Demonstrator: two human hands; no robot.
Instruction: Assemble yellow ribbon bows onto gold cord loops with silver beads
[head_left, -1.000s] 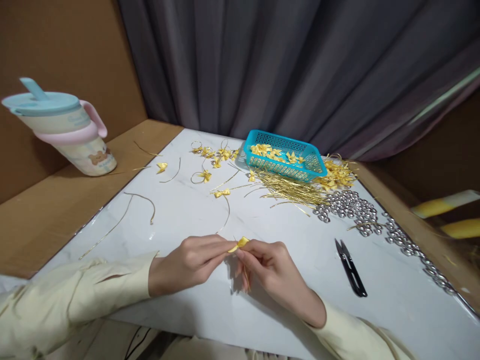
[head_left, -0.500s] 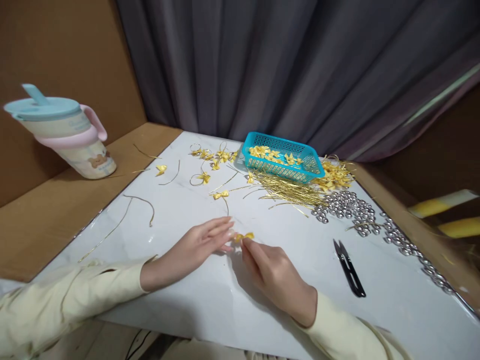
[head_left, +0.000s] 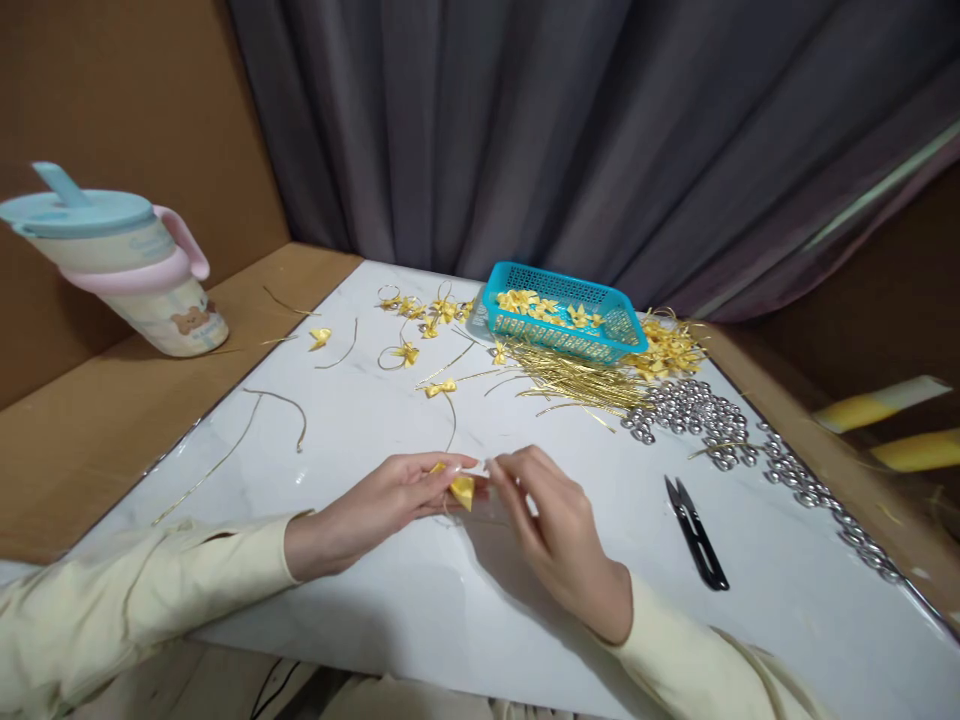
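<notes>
A dark curtain (head_left: pixel 450 130) hangs behind a white tabletop (head_left: pixel 375 420).

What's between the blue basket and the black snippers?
In the head view, gold cords lie nearest the blue basket, then some silver pieces, then white tabletop before the black snippers.

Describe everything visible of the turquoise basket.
The turquoise basket is a shallow, open-topped rectangle with perforated walls, seemingly plastic. It stands upright on the white tabletop before the dark curtain, partly filled with yellow ribbon pieces. Gold cords lie along its near side, more yellow pieces heap by its right end; nobody holds it.
</notes>
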